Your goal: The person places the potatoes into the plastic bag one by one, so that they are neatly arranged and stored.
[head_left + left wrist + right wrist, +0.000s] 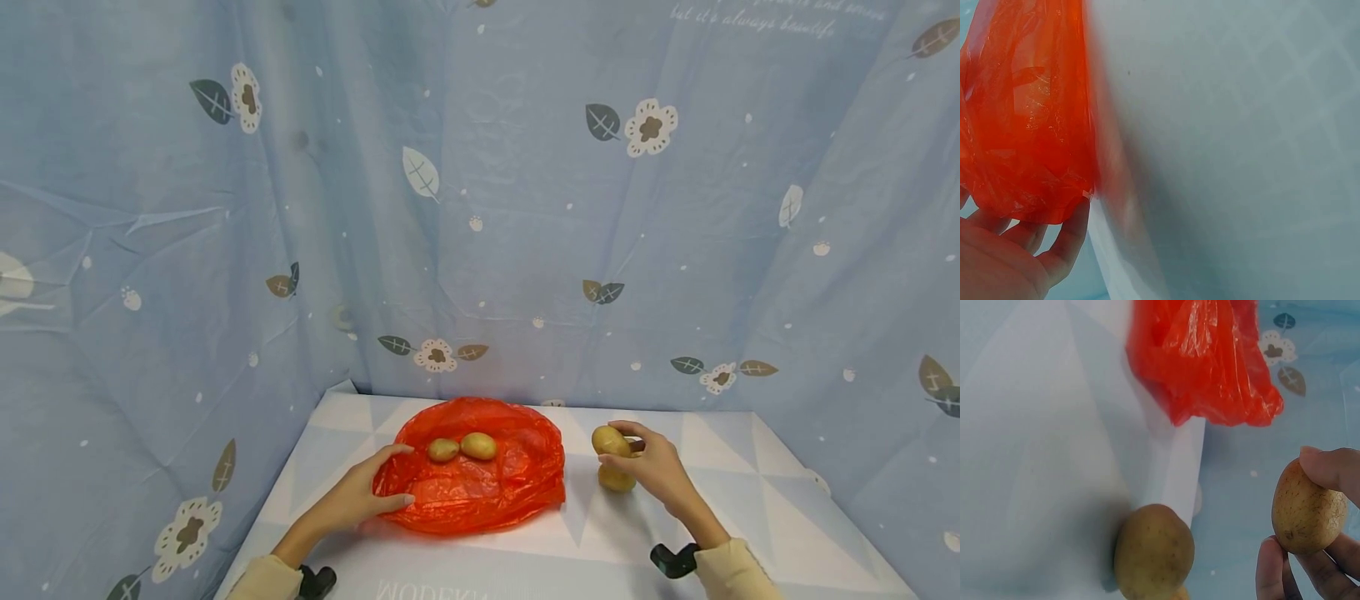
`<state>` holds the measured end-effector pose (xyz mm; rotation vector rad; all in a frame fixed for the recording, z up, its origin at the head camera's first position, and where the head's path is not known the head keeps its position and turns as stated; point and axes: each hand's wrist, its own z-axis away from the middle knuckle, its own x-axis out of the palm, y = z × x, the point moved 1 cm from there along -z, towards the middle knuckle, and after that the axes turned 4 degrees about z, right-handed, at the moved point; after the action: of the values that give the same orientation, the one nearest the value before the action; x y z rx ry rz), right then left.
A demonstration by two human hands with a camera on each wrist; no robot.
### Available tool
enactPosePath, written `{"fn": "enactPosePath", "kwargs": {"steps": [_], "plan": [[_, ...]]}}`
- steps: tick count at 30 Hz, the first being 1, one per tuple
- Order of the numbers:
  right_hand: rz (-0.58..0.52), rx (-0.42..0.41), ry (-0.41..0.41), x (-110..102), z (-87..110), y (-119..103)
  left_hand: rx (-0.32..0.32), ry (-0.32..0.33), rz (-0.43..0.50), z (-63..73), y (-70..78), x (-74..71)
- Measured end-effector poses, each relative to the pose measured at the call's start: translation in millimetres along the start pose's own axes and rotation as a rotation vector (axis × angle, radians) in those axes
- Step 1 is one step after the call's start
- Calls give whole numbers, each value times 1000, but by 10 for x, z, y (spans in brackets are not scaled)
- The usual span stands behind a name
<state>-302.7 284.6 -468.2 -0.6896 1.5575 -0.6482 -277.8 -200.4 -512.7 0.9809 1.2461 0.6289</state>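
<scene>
A red plastic bag point(517, 492) sits on the table with its mouth spread upward. Two potatoes, a smaller one point(443, 450) and a larger one point(478, 446), show inside it. My left hand point(358, 498) holds the bag's left edge, thumb and index finger apart along the rim; the left wrist view shows fingertips against the red plastic point(1035, 137). To the right of the bag, my right hand point(660, 471) grips a potato point(1307, 509) between thumb and fingers, raised off the table. Below it another potato point(1154, 550) rests on the table, with part of one more point(1182, 594) behind it.
The white and pale-blue patterned table point(525, 567) runs back to a blue curtain point(525, 208) with leaf and flower prints. More of that curtain hangs along the left and right sides. A dark wrist mount point(675, 561) sits on my right wrist.
</scene>
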Motion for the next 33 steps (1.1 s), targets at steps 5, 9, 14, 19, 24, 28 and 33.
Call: {"fn": "enactPosePath", "kwargs": {"steps": [5,9,14,19,24,28,33], "plan": [[9,-16,-4,66,9,-70,1,-5,-2,-1,11,1],[19,-29,-5,98,21,-122,11,-9,6,-6,8,0],[17,-56,-8,140,20,-173,47,-6,-10,-11,-21,-3],[12,-64,-1,194,23,-211,65,-6,-21,-15,-36,-3],[13,-70,2,259,27,-248,61,-6,-22,-7,-36,-3],[50,-69,15,301,23,-268,56,-6,-22,-6,-29,1],[40,-77,2,354,17,-285,54,-7,-20,-7,-19,3]]}}
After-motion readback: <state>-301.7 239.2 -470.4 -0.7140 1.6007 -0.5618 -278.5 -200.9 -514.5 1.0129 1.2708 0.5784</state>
